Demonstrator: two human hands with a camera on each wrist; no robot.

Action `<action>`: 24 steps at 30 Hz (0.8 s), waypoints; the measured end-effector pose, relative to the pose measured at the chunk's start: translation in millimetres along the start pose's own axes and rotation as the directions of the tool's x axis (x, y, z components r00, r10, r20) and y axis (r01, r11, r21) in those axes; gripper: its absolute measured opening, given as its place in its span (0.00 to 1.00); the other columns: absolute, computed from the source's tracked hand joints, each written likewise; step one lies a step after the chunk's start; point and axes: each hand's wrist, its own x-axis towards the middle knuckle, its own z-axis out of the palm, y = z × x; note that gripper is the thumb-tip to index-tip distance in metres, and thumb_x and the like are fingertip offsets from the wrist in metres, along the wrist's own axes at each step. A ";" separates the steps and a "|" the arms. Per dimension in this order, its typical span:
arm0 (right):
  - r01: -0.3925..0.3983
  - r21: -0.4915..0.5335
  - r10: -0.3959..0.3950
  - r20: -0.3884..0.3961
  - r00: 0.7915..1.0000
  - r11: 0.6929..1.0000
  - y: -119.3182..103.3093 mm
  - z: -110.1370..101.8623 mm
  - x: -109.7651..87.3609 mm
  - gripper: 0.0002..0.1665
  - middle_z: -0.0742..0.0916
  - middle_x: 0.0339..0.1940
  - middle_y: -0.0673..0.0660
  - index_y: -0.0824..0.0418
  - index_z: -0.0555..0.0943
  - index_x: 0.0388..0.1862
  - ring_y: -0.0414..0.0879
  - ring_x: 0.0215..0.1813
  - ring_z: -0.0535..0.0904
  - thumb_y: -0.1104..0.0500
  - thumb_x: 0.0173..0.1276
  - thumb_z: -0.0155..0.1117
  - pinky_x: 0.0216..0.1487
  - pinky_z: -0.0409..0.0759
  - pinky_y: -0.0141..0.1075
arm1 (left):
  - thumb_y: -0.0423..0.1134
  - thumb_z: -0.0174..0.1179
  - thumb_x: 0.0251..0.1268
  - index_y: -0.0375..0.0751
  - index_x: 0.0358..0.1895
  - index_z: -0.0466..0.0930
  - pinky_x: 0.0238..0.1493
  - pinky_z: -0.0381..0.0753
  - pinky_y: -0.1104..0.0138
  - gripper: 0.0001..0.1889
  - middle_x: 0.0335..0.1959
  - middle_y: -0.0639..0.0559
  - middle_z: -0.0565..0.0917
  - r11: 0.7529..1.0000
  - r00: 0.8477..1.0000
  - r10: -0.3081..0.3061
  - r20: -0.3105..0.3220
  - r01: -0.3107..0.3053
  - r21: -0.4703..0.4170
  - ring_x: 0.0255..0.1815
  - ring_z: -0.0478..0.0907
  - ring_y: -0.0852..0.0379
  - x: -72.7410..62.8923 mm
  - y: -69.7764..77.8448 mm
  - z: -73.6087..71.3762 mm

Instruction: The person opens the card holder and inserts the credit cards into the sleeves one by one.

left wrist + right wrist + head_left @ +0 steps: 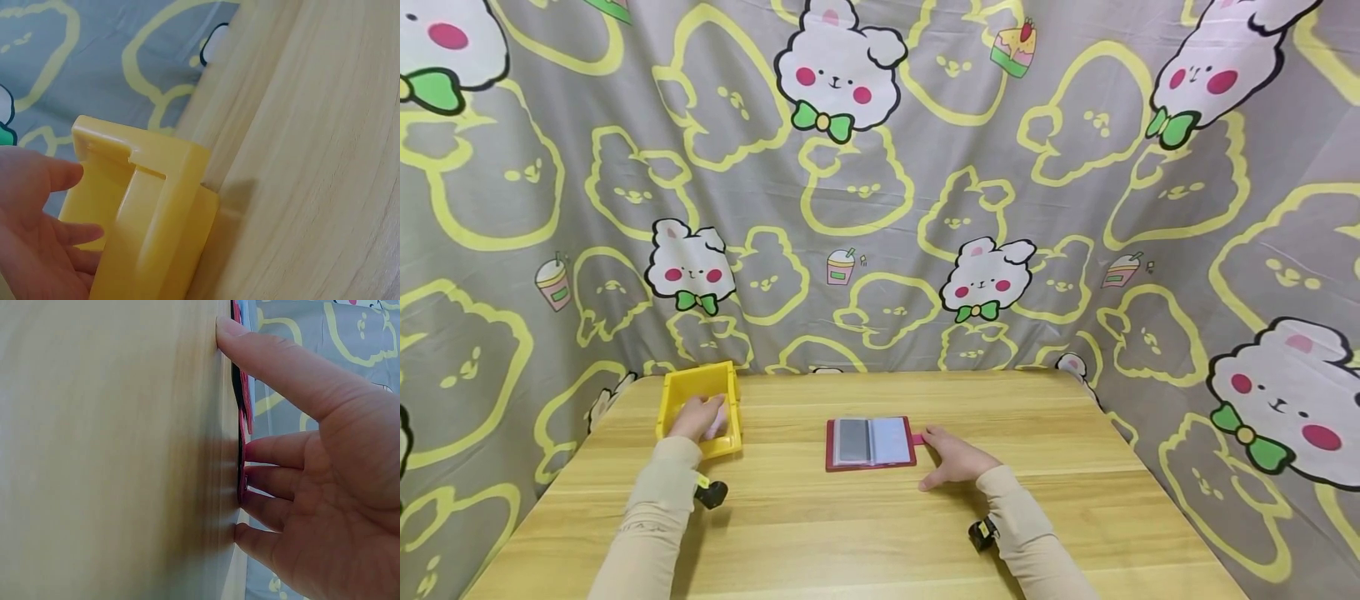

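A yellow plastic bin (735, 417) stands at the table's left, and my left hand (696, 417) reaches down into it. Beside those fingers lies a pale pinkish thing (718, 423), partly covered by the hand. In the left wrist view, the thumb and fingers of the left hand (44, 225) are spread apart behind the bin's front wall (147, 219). A small red card holder (871, 443) lies spread out mid-table, showing clear plastic sleeves. At its red strap (918, 439), my right hand (958, 458) rests with extended fingertips touching it; the thumb (269, 359) lies on the tabletop.
The wooden table (820, 533) runs back to a grey curtain (865, 208) with cartoon rabbits, which also hangs along both sides. A small black camera (711, 493) is strapped to the left wrist, another camera (982, 533) to the right.
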 end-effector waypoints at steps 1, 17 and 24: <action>-0.001 0.000 0.001 0.000 1.000 1.000 -0.1 -0.1 -0.1 0.59 0.61 0.77 0.71 0.73 0.60 0.73 0.65 0.77 0.56 0.51 0.49 0.80 0.76 0.58 0.55 | 0.54 0.34 0.77 0.20 0.73 0.44 0.71 0.63 0.45 0.39 0.73 0.21 0.51 1.000 1.000 -0.003 0.000 0.003 -0.016 0.68 0.61 0.29 1.0 -0.5 0.4; -0.011 -0.008 0.011 0.006 1.000 1.000 0.3 0.6 -0.2 0.59 0.61 0.77 0.70 0.72 0.60 0.73 0.64 0.77 0.56 0.49 0.49 0.80 0.76 0.58 0.56 | 0.54 0.34 0.77 0.29 0.74 0.52 0.73 0.59 0.44 0.35 0.74 0.28 0.56 0.960 0.986 -0.106 -0.131 0.067 -0.271 0.74 0.54 0.32 8.4 -10.4 9.9; -0.016 -0.006 0.016 0.012 1.000 1.000 -0.9 -0.5 -1.0 0.59 0.60 0.77 0.70 0.71 0.60 0.73 0.65 0.78 0.55 0.50 0.50 0.80 0.76 0.57 0.56 | 0.53 0.39 0.77 0.29 0.71 0.60 0.69 0.65 0.46 0.32 0.69 0.28 0.64 0.946 0.962 -0.113 -0.250 0.028 -0.322 0.68 0.62 0.34 6.6 -6.3 14.8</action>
